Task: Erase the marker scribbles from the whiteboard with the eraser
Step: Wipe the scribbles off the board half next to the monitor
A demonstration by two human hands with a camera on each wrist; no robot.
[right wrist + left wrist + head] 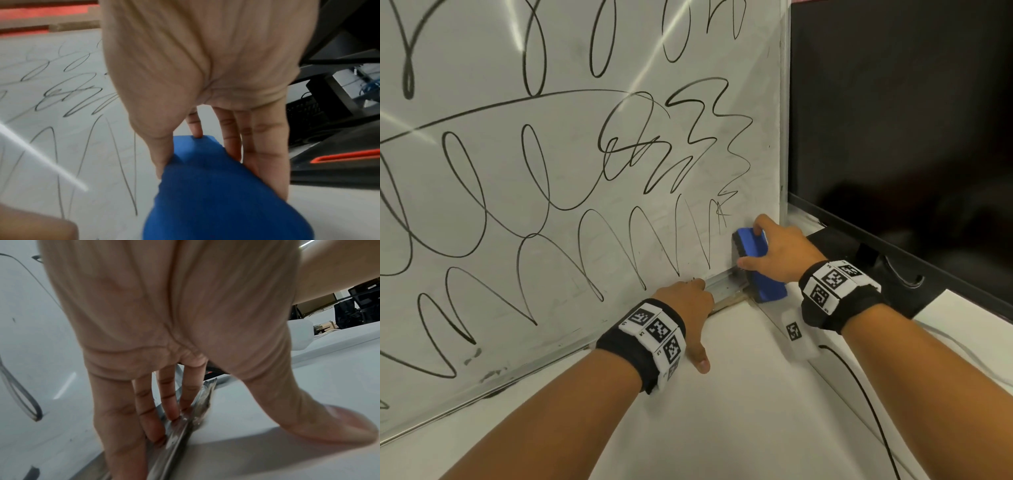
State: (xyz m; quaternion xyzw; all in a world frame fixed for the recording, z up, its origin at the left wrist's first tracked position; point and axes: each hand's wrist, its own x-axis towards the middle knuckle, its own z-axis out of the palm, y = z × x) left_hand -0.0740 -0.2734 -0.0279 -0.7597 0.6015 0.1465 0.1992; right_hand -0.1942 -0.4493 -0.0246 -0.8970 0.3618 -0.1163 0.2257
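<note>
Against the palm of the right hand (780,250): blue eraser (755,262), gripped lengthwise, thumb on the side nearer the left hand, fingers curled over the far side, dark felt turned to the whiteboard (551,192) at its bottom corner. Touching the surface yet or not: cannot tell. Just left of that hand, thin zigzag scribbles (654,246); farther left and above, loops everywhere, so nearly all left to wipe.

Left hand (685,308) released, holding nothing: straight fingers pressed to the metal rail (726,286) at the board's foot, thumb spread flat on the counter (722,428). Probably bracing a board that only leans.

Risks, as judged:
- Pushing hard with the right hand could slide or tip the board unless held firmly by the left.
- Sweeping left along the bottom would run the eraser straight into the left fingers.
- Starting so low could catch the eraser's lower end on the rail or counter and twist it out of a side grip.
- Tilting the felt off flat would smear ink rather than lift it.
- Swinging back to the right could knock the dark screen (893,120) close behind the right hand, or snag the black cable (859,383) below that wrist.
</note>
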